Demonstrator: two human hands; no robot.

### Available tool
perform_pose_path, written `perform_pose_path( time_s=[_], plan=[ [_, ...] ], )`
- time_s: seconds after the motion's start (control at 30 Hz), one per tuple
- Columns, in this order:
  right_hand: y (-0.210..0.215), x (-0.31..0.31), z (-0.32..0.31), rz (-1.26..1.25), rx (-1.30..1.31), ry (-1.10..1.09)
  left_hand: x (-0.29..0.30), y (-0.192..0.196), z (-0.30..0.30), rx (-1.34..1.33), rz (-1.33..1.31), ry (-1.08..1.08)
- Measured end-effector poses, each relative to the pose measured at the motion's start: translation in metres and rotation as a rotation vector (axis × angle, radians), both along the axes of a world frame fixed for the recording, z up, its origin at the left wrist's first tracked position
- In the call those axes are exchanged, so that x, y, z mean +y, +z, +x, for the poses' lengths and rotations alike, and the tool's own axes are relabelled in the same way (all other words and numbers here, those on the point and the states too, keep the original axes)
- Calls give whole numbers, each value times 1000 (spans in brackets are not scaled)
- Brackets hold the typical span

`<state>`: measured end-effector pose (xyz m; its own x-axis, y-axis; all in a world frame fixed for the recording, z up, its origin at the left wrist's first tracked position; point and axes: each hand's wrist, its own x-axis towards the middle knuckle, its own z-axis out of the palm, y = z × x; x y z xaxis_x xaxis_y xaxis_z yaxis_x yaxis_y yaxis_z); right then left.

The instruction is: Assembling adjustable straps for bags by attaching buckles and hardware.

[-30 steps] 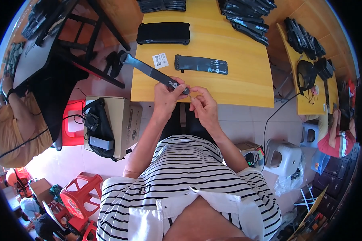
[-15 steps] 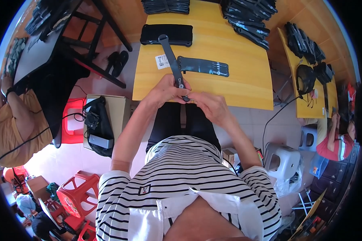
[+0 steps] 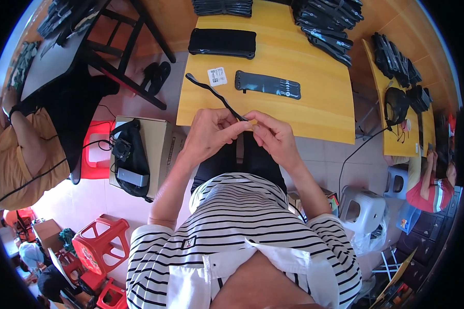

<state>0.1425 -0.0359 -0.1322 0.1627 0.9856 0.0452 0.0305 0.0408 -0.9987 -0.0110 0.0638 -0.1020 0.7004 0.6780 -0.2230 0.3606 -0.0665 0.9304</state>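
A narrow black strap (image 3: 214,91) runs up and left from my fingers, turned almost edge-on. My left hand (image 3: 210,133) grips its near end between thumb and bent fingers. Fingertips of my right hand (image 3: 274,136) pinch at that same end, touching the left thumb; the very tip is hidden between them. Just beyond my hands, a flat dark grey sleeve (image 3: 265,85) with pale printed marks lies on the yellow table (image 3: 319,116). A white printed label (image 3: 217,76) lies left of the sleeve. Farther back is a flat black padded pouch (image 3: 222,43).
Stacks of black straps (image 3: 327,26) lie on the table's far edge. A cardboard box (image 3: 162,149) with a black bag (image 3: 134,159) stands at left near a red stool (image 3: 100,242). Another person (image 3: 28,149) sits at far left. A grey stool (image 3: 363,206) is at right.
The strap has turned from its broad face to nearly edge-on, its free end swinging left and down. Both hands have shifted grip at its near end. The whole view has shifted slightly.
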Motion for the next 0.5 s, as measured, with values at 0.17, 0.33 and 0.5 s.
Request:
perform_pose_path(
  time_s=[0.17, 0.33, 0.5],
  plan=[
    [4, 2, 5, -101, 208, 89, -6, -5, -3, -65, 15, -4],
    [3, 3, 12, -193, 235, 103, -9, -6, -5, -103, 35, -62],
    [10, 6, 11, -147, 207, 141, -11, 0, -7, -132, 6, -9]
  ],
)
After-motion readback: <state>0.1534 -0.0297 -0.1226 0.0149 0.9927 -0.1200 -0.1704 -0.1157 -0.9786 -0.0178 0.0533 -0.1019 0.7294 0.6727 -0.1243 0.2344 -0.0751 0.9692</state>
